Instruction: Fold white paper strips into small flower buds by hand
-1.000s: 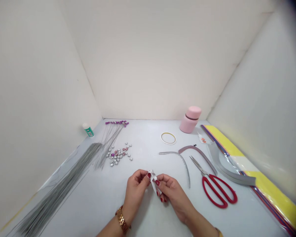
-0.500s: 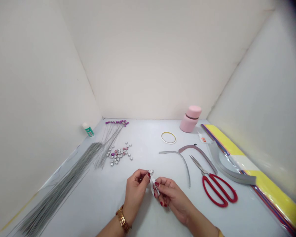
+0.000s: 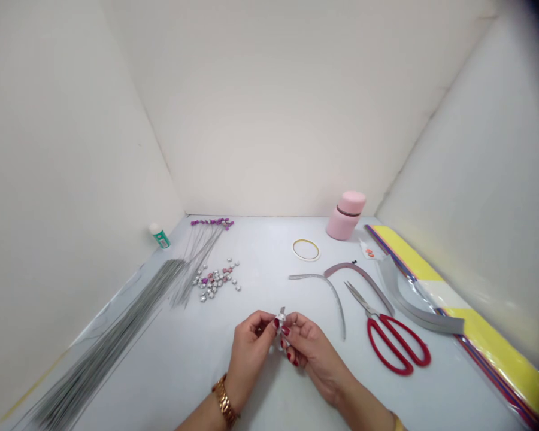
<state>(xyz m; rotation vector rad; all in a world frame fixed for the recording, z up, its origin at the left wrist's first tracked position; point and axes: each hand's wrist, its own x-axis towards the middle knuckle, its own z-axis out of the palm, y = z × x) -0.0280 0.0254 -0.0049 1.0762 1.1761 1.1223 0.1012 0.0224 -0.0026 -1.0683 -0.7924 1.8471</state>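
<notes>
Between my fingertips is a narrow silvery-white paper strip [image 3: 281, 317], bent at its top into a small fold. My left hand [image 3: 254, 340] pinches it from the left side, thumb against forefinger. From the right, my right hand [image 3: 312, 350] grips the same strip close to the fold, its fingers curled; part of the strip is hidden behind them. Beyond my left hand lies a scatter of small folded stars [image 3: 213, 281], mostly silver with some pink and purple. A grey strip bundle [image 3: 332, 290] curves on the table to the right of my hands.
Red-handled scissors [image 3: 386, 335] lie at right, near a mauve strip bundle [image 3: 363, 275] and wide grey strips [image 3: 417, 311]. Behind stand a tape ring [image 3: 306, 258] and pink flask [image 3: 345, 216]. Grey wires [image 3: 112, 341], purple-tipped stems [image 3: 213, 223] and a glue stick [image 3: 160, 237] are left. Yellow sheets [image 3: 480, 341] edge the right.
My hands have drawn closer together. The strip that stretched between them is now folded over at the top, with less of its length showing.
</notes>
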